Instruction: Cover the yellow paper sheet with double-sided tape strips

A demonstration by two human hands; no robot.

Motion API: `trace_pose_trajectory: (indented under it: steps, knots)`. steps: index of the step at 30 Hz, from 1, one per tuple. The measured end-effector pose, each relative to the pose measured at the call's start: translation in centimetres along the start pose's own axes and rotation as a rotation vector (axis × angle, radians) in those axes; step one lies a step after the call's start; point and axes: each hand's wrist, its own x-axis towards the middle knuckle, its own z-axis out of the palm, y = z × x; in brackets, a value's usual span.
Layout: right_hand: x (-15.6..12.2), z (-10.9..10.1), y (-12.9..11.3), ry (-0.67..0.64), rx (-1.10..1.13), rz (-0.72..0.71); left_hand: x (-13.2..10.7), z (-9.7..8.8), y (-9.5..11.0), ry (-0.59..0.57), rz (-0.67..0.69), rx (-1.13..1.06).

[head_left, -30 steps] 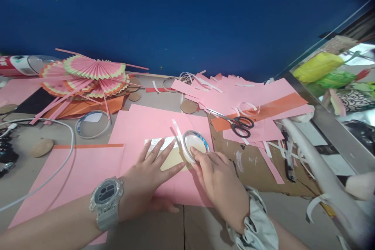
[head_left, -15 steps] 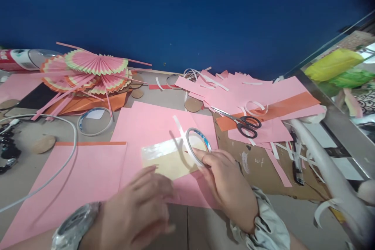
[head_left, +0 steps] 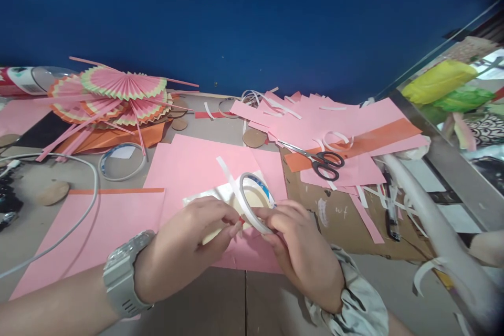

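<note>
My right hand is closed round the lower right side of a roll of white tape, tilted up with a loose end pointing to the upper left. My left hand pinches with thumb and forefinger at the roll's left side. A tiny red bit shows at those fingertips; what it is I cannot make out. Under both hands lies a cream sheet with a pale, shiny strip along its top. It rests on large pink paper sheets and is partly hidden by my left hand.
Black-handled scissors lie on pink and orange paper at right, near a box cutter. Pleated paper fans stand back left. Another tape roll and a white cable lie at left. Someone else's arm reaches in from the right.
My left hand has moved right and up, from a blur over the cream sheet to a pinch beside the tape roll. My right hand still holds the roll. The view has shifted slightly.
</note>
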Motion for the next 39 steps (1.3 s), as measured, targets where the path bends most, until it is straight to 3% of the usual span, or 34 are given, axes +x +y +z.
trace_pose_trajectory:
  steps: [4,7,11,14,19,25,28,35,39]
  knots:
    - [0.1,-0.2,0.0,0.065,-0.008,-0.021,0.0,-1.4,-1.9,0.062,-0.083,0.159]
    - [0.2,-0.3,0.0,0.076,-0.01,-0.026,0.3,-4.1,-4.2,0.214,-0.17,0.387]
    - [0.3,-0.1,-0.1,0.056,-0.042,-0.033,0.4,-7.2,-6.6,0.422,-0.158,0.569]
    - [0.3,0.1,-0.1,0.014,-0.071,-0.014,0.4,-8.2,-7.0,0.44,-0.129,0.643]
    - [0.5,0.3,-0.2,-0.025,-0.122,-0.001,0.5,-7.5,-5.6,0.44,-0.027,0.623]
    - [0.1,0.2,0.1,0.044,-0.194,-0.146,-0.1,-6.1,-3.3,0.222,0.284,0.5]
    - [-0.2,-0.1,0.0,0.056,-0.239,-0.209,-0.3,-5.9,-2.7,0.242,0.301,0.494]
    - [0.0,-1.1,-0.2,0.051,-0.345,-0.163,-0.8,-5.6,-2.3,0.266,0.285,0.49]
    - [0.1,-1.7,0.0,0.155,-0.426,-0.14,-1.8,-4.6,-2.2,0.258,0.26,0.435]
